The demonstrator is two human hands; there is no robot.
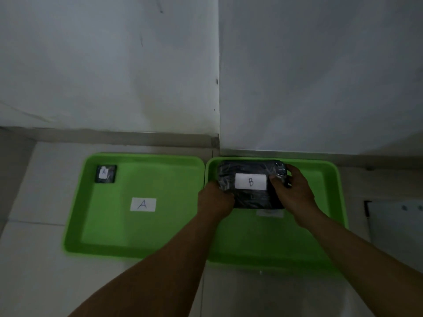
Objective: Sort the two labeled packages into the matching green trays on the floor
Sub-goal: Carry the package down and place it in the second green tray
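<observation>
Two green trays lie side by side on the floor. The left tray (91,225) has a white paper marked A at its middle, and a small black package labelled A (105,174) lies in its far left corner. Over the far part of the right tray (329,179) is a large black wrapped package labelled B (250,195). My left hand (215,201) grips its near left edge and my right hand (291,193) grips its right side. The package hides most of the right tray's own white label; whether the package rests on the tray is unclear.
A white wall corner rises just behind the trays, with a grey skirting strip (114,137) along the floor. Pale floor tiles (34,271) surround the trays. A light box-like object with a dark edge (393,225) stands at the right.
</observation>
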